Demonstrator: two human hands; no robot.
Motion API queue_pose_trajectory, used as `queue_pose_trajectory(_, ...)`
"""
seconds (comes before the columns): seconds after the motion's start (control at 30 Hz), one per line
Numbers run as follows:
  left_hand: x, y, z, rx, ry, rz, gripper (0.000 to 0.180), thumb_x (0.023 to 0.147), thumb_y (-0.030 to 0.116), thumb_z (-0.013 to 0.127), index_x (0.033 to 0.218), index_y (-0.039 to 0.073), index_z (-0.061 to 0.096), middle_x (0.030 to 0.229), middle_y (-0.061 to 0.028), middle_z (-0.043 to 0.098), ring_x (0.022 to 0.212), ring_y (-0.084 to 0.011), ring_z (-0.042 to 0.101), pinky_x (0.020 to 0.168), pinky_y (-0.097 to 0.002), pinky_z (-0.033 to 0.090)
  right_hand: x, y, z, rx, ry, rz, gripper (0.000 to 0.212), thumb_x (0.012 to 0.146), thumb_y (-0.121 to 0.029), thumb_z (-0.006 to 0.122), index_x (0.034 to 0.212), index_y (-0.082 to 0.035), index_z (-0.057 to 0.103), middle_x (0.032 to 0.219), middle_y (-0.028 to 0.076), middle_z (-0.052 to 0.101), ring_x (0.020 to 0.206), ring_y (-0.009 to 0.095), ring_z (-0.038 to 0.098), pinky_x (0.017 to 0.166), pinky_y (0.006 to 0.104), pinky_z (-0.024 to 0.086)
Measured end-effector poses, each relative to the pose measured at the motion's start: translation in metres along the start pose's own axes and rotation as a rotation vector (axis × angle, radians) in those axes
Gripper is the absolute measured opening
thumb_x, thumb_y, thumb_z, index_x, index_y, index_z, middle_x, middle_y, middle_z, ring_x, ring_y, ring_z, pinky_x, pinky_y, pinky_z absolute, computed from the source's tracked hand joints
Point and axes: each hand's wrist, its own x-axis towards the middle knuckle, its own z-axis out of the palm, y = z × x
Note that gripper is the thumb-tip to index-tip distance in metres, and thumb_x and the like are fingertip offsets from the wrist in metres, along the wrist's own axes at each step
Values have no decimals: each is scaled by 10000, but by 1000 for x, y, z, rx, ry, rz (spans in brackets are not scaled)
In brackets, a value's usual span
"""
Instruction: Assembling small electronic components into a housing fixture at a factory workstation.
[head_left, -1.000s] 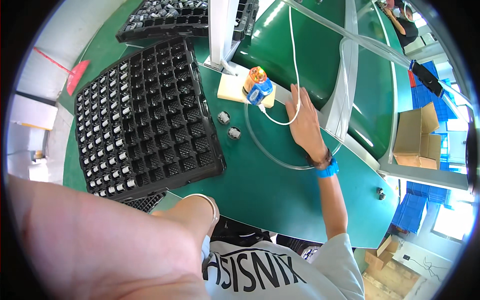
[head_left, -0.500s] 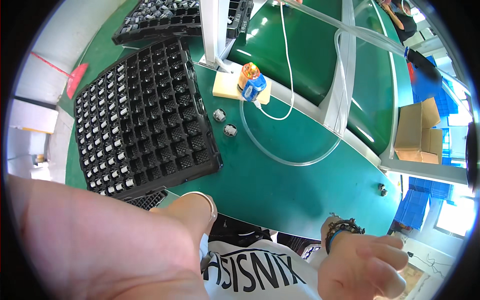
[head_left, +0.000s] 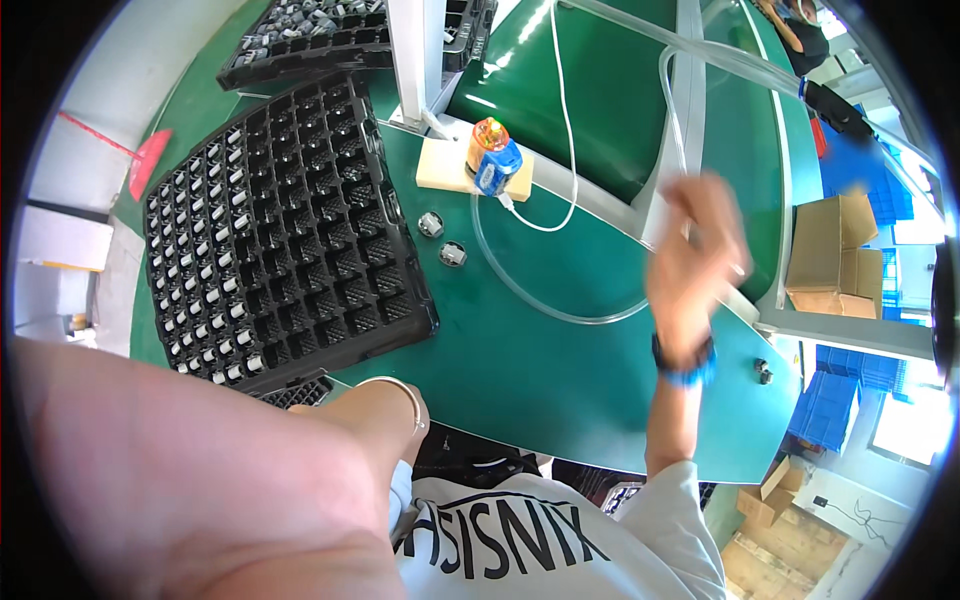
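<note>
My left forearm (head_left: 210, 470) fills the lower left, close up, and its hand lies outside the picture. Smeared by motion, my right hand (head_left: 700, 245) is raised over the table's far right edge, beside clear tubing (head_left: 590, 319); whether its fingers hold anything is unclear. A dark bracelet and a blue band circle that wrist. Left of it, a blue-and-orange device (head_left: 495, 165) with a lit top stands on a pale yellow block (head_left: 440, 170). Two small round metallic parts (head_left: 452, 253) lie in front of the block.
A black compartment tray (head_left: 330, 340) holds white cylindrical parts in its left columns. Another loaded tray (head_left: 310, 45) stands behind it. Beyond a white post (head_left: 412, 65) runs a green conveyor belt (head_left: 600, 110). Small dark parts (head_left: 763, 372) lie near the table's right end, by a cardboard box (head_left: 825, 265).
My right hand has risen from the lower right, beside my body, to above the table's far edge. The left forearm stays nearly in place. The view has shifted slightly.
</note>
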Motion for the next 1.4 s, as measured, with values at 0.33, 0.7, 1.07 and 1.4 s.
queue_pose_trajectory(0.33, 10, -7, 7, -28, 114, -12, 748, 648, 378, 603, 1219, -20, 329, 1019, -138, 368, 918, -222, 296, 755, -303, 304, 10, 95, 126, 110, -521, -286, 463, 860, -358, 461, 1272, -157, 398, 1239, 125, 419, 1140, 319, 383, 924, 439, 308)
queue_pose_trajectory(0.7, 24, -3, 14, 52, -66, -357, 572, 776, 192, 542, 1246, -44, 316, 921, -123, 457, 730, -174, 429, 653, -247, 387, 6, 15, 100, 439, -504, -155, 790, 594, -451, 732, 1195, -46, 419, 1118, 142, 434, 1062, 310, 415, 896, 376, 309)
queue_pose_trajectory(1.07, -22, 29, -96, 134, -430, -1261, 327, 761, -3, 568, 1082, -52, 532, 1045, -140, 536, 877, -168, 554, 790, -266, 467, 8, -13, 118, 616, -375, 257, 214, 790, -140, 595, 939, -12, 512, 786, 91, 557, 713, 152, 541, 673, 300, 453)
queue_pose_trajectory(1.4, -37, 51, -148, 100, -170, -1519, 318, 830, 16, 485, 1138, -58, 463, 1102, -128, 491, 1008, -223, 530, 917, -319, 408, 79, 144, 184, 291, -25, 294, 230, 818, -265, 533, 913, -58, 499, 745, 174, 583, 673, 328, 584, 591, 406, 455)
